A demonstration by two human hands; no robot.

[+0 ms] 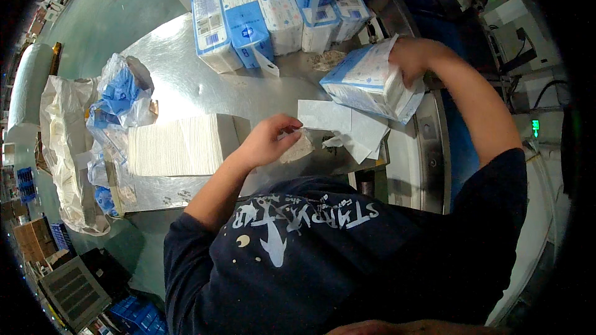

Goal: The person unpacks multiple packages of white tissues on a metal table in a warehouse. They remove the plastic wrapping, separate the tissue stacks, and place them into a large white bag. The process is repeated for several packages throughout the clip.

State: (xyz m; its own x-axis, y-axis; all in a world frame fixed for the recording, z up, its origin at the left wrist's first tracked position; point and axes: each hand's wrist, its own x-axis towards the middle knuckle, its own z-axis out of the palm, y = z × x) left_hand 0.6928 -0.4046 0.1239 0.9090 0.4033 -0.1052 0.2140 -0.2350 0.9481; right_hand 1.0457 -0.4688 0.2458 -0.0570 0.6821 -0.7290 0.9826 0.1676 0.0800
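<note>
My right hand [413, 59], slightly smeared by motion, curls over the loose wrapper end of a blue and white tissue pack [360, 77] tilted at the table's right side. Some fingertips are hidden by the wrapper. My left hand [271, 141] is closed, thumb and fingers curled together by the corner of flat white sheets [329, 116]; whatever lies in the fingers is too small to make out. Left of that hand, a long stack of folded white tissues [177, 147] lies unwrapped on the metal table [171, 80].
Several wrapped tissue packs [273, 9] stand together at the table's back. Crumpled blue and clear plastic film [118, 96] and a large whitish bag [68, 149] are at the left. Metal machine edges [431, 149] border the right side. Blue crates [139, 315] stand at lower left.
</note>
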